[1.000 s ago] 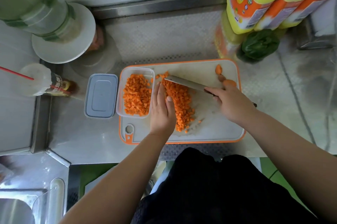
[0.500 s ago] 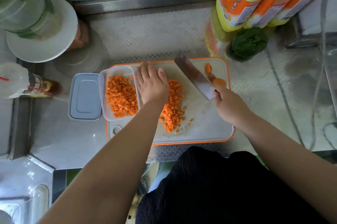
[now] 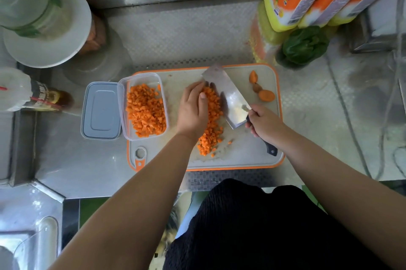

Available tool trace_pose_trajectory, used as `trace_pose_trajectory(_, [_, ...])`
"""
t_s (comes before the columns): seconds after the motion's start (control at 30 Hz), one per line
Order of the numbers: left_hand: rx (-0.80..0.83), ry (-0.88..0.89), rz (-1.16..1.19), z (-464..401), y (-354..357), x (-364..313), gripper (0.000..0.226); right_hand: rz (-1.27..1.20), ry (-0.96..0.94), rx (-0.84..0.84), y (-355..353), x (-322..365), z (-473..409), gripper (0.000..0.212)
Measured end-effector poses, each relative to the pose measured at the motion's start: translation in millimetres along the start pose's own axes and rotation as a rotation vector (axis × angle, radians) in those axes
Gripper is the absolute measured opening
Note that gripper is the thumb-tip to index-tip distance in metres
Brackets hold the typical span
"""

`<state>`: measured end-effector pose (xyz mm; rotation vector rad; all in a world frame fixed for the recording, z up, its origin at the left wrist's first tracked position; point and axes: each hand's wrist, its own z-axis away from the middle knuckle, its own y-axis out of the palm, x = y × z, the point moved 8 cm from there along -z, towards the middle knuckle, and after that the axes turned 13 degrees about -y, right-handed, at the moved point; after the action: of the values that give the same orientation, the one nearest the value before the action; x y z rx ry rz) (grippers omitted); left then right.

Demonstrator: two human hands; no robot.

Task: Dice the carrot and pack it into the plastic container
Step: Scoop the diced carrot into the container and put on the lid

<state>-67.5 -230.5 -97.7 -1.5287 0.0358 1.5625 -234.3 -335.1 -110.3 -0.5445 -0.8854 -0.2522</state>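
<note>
A steel counter (image 3: 72, 166) under a tiled wall carries everything, and the orange-rimmed cutting board (image 3: 252, 159) serves as the landmark. Left of the board, off its edge, lies a grey lid (image 3: 101, 109). Touching the lid, the clear plastic container (image 3: 163, 85) sits on the board's left end, already partly filled with carrot dice (image 3: 146, 111). At the board's centre, the left hand (image 3: 193, 107) rests on the left flank of a loose pile of diced carrot (image 3: 212, 122), fingers gently bent and cupping it rather than pinching anything. The pile runs lengthwise from the board's far side toward the near edge. Against the pile's right flank stands the cleaver (image 3: 230, 96), its blade laid nearly parallel to the pile's long axis, tip toward the far edge. The right hand (image 3: 265, 124) grips its dark handle firmly, toward the board's near right. Three carrot ends (image 3: 262, 88) lie at the far right corner, well apart from the pile. The move ahead probably hinges on this: the pile is bracketed by hand and blade, with the container directly left of it, so the left hand is the nearer one for carrying or sweeping dice across.
</note>
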Motion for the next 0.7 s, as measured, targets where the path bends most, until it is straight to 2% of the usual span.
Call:
trace_pose_trajectory(0.23, [0.001,-0.041,0.071,17,11,-11,0.059,-0.222,0.051,0.104,31,6,5,0.019])
trace_pose_trajectory(0.4, [0.044,-0.009,0.089,25,5,-12,0.051,-0.427,0.163,0.142,29,-1,15,0.019])
trace_pose_trajectory(0.7, [-0.23,0.135,0.011,49,-50,-15,0.033,-0.366,0.09,0.11,4,8,22,0.026])
